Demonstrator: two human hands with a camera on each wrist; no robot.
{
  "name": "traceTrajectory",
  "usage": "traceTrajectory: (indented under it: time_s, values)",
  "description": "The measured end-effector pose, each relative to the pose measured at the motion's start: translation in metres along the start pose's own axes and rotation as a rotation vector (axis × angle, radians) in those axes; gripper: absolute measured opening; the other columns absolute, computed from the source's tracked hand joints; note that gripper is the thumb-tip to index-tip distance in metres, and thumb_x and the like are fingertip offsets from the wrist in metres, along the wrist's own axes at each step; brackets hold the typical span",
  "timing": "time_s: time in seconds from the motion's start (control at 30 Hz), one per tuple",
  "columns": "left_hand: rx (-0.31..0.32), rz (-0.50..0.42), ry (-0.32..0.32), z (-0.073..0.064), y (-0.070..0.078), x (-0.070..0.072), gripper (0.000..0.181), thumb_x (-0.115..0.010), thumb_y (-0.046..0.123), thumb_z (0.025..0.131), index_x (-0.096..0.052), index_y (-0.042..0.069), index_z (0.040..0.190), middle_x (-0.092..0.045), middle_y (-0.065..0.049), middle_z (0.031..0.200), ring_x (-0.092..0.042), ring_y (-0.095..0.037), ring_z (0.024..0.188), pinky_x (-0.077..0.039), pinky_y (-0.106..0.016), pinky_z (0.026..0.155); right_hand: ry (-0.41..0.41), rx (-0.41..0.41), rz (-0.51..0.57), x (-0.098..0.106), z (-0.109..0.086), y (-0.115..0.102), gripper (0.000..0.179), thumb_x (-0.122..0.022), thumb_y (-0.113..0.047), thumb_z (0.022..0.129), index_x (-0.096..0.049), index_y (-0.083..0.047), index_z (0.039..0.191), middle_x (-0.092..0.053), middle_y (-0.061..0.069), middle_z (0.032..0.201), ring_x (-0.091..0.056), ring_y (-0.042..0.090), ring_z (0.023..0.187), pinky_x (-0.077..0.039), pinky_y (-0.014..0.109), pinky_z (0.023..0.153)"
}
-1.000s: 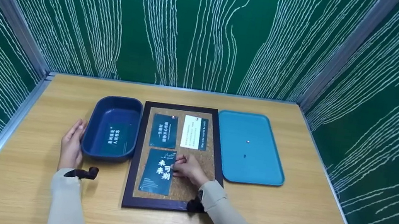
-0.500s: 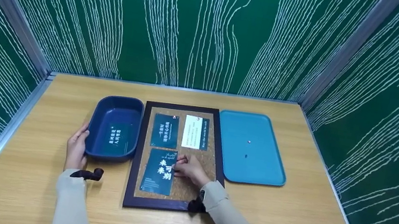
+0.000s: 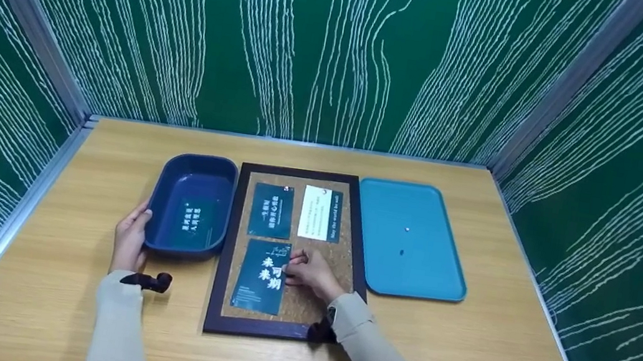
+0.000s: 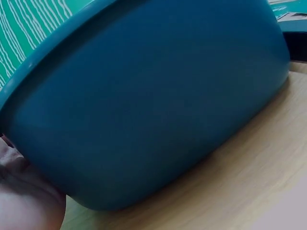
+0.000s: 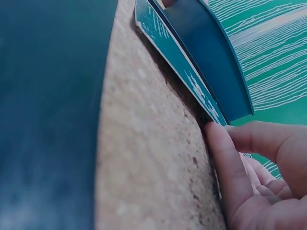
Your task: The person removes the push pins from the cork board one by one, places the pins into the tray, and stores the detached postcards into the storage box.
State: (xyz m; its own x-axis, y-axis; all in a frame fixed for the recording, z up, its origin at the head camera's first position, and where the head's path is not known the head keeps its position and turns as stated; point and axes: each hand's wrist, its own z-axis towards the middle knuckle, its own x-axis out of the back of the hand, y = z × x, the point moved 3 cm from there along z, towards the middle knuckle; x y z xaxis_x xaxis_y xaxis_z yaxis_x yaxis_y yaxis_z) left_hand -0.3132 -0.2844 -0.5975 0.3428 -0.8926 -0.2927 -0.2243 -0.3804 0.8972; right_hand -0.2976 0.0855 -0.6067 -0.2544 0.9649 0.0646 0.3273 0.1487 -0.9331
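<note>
On the cork board (image 3: 315, 312) with a dark frame, my right hand (image 3: 314, 274) pinches the right edge of a dark green card (image 3: 259, 282) with white characters. Thumb and forefinger meet at the card's edge in the right wrist view, where the card (image 5: 177, 57) slants up off the cork. My left hand (image 3: 131, 239) rests along the left side of a dark blue basin (image 3: 225, 192), its fingers fairly straight and thumb at the rim. The basin's wall (image 4: 158, 105) fills most of the left wrist view. Another green card (image 3: 196, 223) lies inside it.
Two more cards sit on the board's upper half: a green card (image 3: 271, 214) and a white-and-green card (image 3: 316, 214), each with a small pin at a corner. Right of the board lies a turquoise tray (image 3: 409, 275) holding a tiny pale item and a dark speck.
My left hand has moved right, up against the basin's side. My right hand keeps its pinch on the card's edge, and the whole head view has shifted slightly.
</note>
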Motion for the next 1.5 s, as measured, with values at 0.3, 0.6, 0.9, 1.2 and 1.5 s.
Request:
traceTrajectory:
  time_s: [0.3,0.6,0.9,1.2,1.5]
  values:
    - [-0.03,-0.003,-0.023,-0.001,0.0,-0.001,0.047,-0.039,0.02,0.104,-0.034,0.017,0.15,-0.026,0.002,0.159,-0.035,-0.018,0.14,-0.036,-0.032,0.113,-0.029,-0.017,-0.018,0.001,-0.002,-0.006,0.023,-0.064,0.006,0.082,-0.054,0.005,0.102,-0.057,0.004,0.081,-0.065,0.013,0.064,-0.061,0.031,0.065]
    - [-0.032,0.033,-0.003,-0.001,0.003,0.0,0.049,-0.041,0.021,0.104,-0.03,0.015,0.151,-0.018,0.003,0.161,-0.024,-0.014,0.146,-0.029,-0.032,0.118,-0.066,-0.052,0.072,0.004,0.002,-0.004,0.026,-0.065,0.006,0.084,-0.055,0.005,0.108,-0.059,0.004,0.083,-0.066,0.013,0.071,-0.061,0.03,0.069]
    - [-0.029,0.036,-0.002,-0.002,-0.001,0.001,0.049,-0.04,0.021,0.104,-0.03,0.015,0.151,-0.022,0.001,0.16,-0.029,-0.017,0.144,-0.032,-0.033,0.116,-0.106,-0.08,0.173,0.003,0.002,-0.003,0.03,-0.064,0.01,0.083,-0.053,0.004,0.11,-0.058,0.004,0.083,-0.064,0.013,0.073,-0.06,0.028,0.07]
    - [-0.032,0.028,-0.001,-0.001,0.0,-0.002,0.05,-0.041,0.021,0.104,-0.03,0.014,0.151,-0.018,0.002,0.161,-0.024,-0.015,0.146,-0.029,-0.032,0.117,-0.096,-0.095,0.163,0.002,0.005,-0.012,0.027,-0.065,0.008,0.084,-0.057,0.003,0.11,-0.065,0.008,0.088,-0.067,0.016,0.077,-0.06,0.03,0.072]
    - [-0.045,0.023,-0.008,-0.001,0.001,-0.003,0.05,-0.042,0.021,0.103,-0.03,0.014,0.151,-0.021,0.0,0.16,-0.027,-0.016,0.145,-0.031,-0.032,0.116,-0.107,-0.104,0.177,0.006,0.008,-0.029,0.027,-0.066,0.004,0.085,-0.058,0.0,0.11,-0.064,0.009,0.094,-0.068,0.016,0.079,-0.06,0.029,0.075]
